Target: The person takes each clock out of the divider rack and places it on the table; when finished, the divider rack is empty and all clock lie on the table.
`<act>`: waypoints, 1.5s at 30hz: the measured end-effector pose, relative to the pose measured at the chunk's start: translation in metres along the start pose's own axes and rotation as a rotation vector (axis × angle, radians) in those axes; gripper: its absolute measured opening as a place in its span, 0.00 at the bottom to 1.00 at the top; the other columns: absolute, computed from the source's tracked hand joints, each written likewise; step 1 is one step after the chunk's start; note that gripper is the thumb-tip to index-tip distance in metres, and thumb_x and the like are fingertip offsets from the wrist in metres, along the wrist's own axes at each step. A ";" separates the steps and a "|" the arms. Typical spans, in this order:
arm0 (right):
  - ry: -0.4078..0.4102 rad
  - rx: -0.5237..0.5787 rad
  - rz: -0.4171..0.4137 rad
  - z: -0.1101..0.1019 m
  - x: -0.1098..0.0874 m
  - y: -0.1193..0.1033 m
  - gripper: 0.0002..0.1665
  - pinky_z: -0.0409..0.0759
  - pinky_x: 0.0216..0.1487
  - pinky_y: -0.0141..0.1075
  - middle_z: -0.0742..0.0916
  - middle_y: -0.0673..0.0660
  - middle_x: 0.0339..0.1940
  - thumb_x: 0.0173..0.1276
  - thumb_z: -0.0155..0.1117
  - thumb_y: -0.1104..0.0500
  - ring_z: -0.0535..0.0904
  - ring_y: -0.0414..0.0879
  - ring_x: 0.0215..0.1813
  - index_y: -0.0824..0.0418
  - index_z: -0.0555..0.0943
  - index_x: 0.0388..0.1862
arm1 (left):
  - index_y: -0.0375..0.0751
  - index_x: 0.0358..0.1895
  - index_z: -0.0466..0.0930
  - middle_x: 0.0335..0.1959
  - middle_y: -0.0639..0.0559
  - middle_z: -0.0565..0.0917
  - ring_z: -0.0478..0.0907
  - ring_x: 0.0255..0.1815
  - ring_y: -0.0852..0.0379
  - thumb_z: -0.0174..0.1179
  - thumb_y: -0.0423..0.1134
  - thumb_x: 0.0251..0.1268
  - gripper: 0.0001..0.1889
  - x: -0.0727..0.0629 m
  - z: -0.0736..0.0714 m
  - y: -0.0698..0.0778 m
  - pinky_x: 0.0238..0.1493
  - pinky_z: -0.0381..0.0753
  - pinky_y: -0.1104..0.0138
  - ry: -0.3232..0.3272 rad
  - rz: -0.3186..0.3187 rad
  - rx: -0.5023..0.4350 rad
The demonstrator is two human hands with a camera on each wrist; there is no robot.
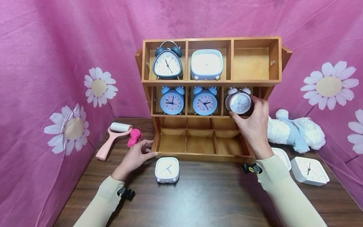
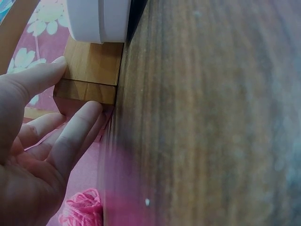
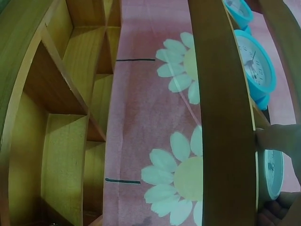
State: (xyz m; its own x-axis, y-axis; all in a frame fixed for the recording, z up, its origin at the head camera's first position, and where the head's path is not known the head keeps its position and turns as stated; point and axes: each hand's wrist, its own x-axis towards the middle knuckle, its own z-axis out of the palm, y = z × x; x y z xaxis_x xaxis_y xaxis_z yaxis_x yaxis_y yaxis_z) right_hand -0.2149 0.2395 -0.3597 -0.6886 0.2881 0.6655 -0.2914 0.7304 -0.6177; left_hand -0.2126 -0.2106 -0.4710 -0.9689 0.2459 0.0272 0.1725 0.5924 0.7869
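In the head view my right hand (image 1: pixel 256 127) grips a white twin-bell alarm clock (image 1: pixel 239 103) in the right compartment of the middle row, thumb low on its left, fingers at its right side. In the right wrist view that clock (image 3: pixel 273 172) shows between thumb and fingers, close by the shelf board. My left hand (image 1: pixel 135 159) touches the lower left front corner of the wooden shelf (image 1: pixel 204 157); its fairly straight fingers and thumb rest on the corner block (image 2: pixel 89 89) in the left wrist view. Just right of that hand, a small white square clock (image 1: pixel 167 170) stands on the table.
Two blue twin-bell clocks (image 1: pixel 172 102) share the middle row; a dark green clock (image 1: pixel 168 64) and a pale square clock (image 1: pixel 207 64) occupy the top. A lint roller (image 1: pixel 109 143) and pink yarn (image 1: pixel 135 137) lie left. Rightward are a plush toy (image 1: pixel 297 130) and a white clock (image 1: pixel 309 170).
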 end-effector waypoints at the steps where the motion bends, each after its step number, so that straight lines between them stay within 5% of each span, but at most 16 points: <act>1: 0.003 -0.001 -0.001 0.001 0.000 0.000 0.51 0.70 0.75 0.62 0.75 0.79 0.69 0.57 0.88 0.58 0.71 0.71 0.74 0.73 0.74 0.76 | 0.34 0.71 0.83 0.59 0.35 0.92 0.94 0.52 0.47 0.79 0.43 0.72 0.30 0.000 0.000 -0.001 0.47 0.87 0.66 -0.001 -0.004 -0.002; 45: 0.036 0.020 0.008 -0.006 0.006 0.001 0.48 0.74 0.66 0.63 0.79 0.78 0.66 0.54 0.87 0.53 0.77 0.70 0.68 0.71 0.79 0.71 | 0.35 0.71 0.83 0.60 0.35 0.91 0.93 0.53 0.46 0.79 0.42 0.72 0.29 0.000 0.000 -0.001 0.48 0.88 0.66 0.005 -0.006 -0.012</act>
State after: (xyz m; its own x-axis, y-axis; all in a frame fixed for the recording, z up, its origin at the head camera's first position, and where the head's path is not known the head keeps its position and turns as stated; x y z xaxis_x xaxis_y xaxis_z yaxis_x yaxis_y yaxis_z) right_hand -0.2153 0.2454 -0.3542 -0.6666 0.3163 0.6750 -0.2995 0.7156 -0.6311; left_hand -0.2132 -0.2108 -0.4722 -0.9708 0.2387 0.0255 0.1645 0.5844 0.7946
